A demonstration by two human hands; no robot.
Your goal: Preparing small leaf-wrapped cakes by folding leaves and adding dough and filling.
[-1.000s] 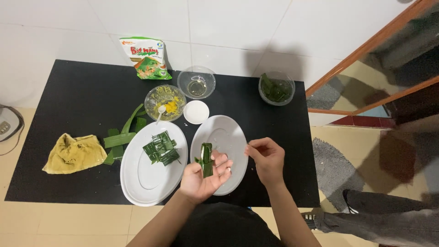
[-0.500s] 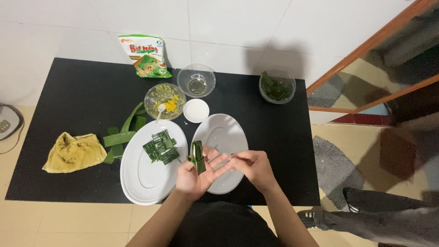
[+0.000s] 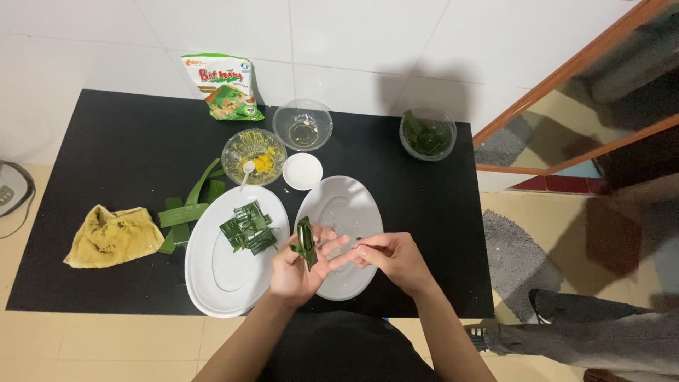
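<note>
My left hand (image 3: 303, 263) holds a folded green leaf parcel (image 3: 306, 242) upright between its fingers, above the gap between two white oval plates. My right hand (image 3: 392, 256) is beside it with fingers curled, its fingertips touching the left hand's fingers; nothing shows in it. The left plate (image 3: 219, 279) carries several folded green leaf parcels (image 3: 247, 227). The right plate (image 3: 350, 205) lies partly under my hands.
On the black table (image 3: 106, 141): a yellow cloth (image 3: 113, 236), loose green leaves (image 3: 185, 209), a glass bowl with yellow filling and a spoon (image 3: 254, 154), a small white lid (image 3: 303, 170), a clear glass bowl (image 3: 303, 124), a bowl of green leaves (image 3: 427, 133), a printed packet (image 3: 223, 86). A person's leg (image 3: 601, 332) at right.
My right hand has moved left to meet the left hand. The leaf parcel in my left hand has been turned more upright and shifted slightly left.
</note>
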